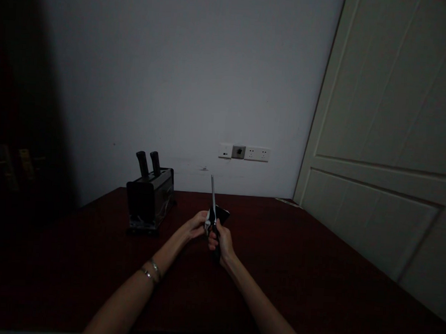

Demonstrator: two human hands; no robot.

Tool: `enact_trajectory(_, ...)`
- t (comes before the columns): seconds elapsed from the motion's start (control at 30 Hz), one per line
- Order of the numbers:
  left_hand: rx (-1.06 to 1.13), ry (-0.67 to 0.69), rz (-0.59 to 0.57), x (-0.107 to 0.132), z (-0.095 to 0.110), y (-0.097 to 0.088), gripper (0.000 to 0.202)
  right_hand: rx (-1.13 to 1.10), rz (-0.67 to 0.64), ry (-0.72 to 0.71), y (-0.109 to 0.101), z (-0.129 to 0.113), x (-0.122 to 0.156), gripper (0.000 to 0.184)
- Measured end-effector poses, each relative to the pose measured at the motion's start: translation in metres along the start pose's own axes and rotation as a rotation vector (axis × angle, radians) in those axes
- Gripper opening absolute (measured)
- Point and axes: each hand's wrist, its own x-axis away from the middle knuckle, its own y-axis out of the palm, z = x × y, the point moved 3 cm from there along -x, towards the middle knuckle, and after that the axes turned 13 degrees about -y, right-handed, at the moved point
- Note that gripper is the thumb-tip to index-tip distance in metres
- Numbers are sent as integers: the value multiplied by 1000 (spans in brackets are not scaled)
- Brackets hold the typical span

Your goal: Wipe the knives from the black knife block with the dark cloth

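My right hand [223, 241] is closed around the black handle of a knife. The knife's narrow, pale blade [213, 190] points up and away from me, seen nearly edge-on. Just left of it, my left hand [196, 225] is closed on a crumpled black-and-white cloth [222, 215] that lies against the lower part of the blade. The cloth's dark part sticks out to the right, behind the blade. Dim light hides the fine detail of both hands' fingers.
A dark knife block [142, 205] with two black handles [142, 164] standing out of its top is at the back left of the dark red table [277, 264]. Behind are a wall with sockets [257, 154] and, at right, a pale door [374, 195].
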Motion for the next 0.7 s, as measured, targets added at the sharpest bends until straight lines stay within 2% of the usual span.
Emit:
enact_trajectory(0.1, -62, -10, 58, 1, 5, 10, 11, 40, 47, -33, -1, 0, 1, 50)
enact_trajectory(0.37, -199, 39, 354, -2, 11, 31, 9, 194, 179, -125, -9, 5, -4, 49)
enact_trajectory(0.53, -261, 47, 441, -8, 21, 39, 13, 254, 226, -178, -11, 4, -2, 48)
enact_trajectory(0.7, -287, 86, 514, -23, 38, 39, 13, 285, 245, -187, -11, 0, 0, 48)
